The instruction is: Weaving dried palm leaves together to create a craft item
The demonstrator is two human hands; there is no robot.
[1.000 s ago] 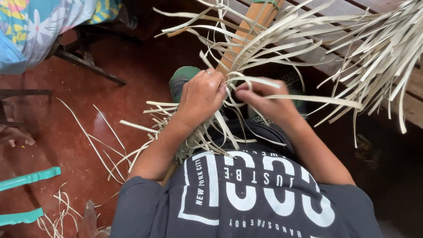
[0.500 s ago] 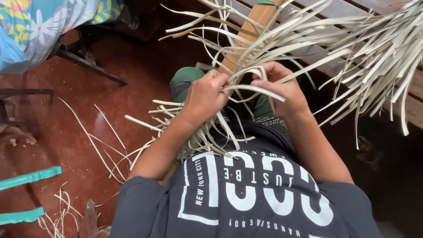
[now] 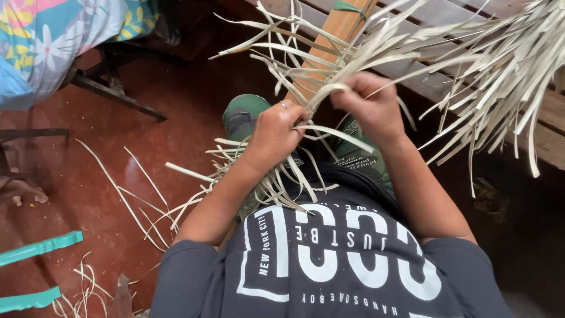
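Head view: weaving station, red floor (image 3: 88, 188).
Left hand (image 3: 273, 135): clenched around pale palm strips (image 3: 412, 53).
Right hand (image 3: 368, 106): closed, pinching one strip above wooden board (image 3: 335, 35).

red floor (image 3: 88, 176) — teal slats (image 3: 38, 247) | floral cloth (image 3: 53, 35) — wooden bench (image 3: 447, 17)

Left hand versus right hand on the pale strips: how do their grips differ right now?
The left hand sits lower, fist closed around a gathered bunch of pale strips; a ring shows on one finger. The right hand is raised higher, pinching and pulling a few strips upward beside the wooden post. Both are bare and grip the same bundle.
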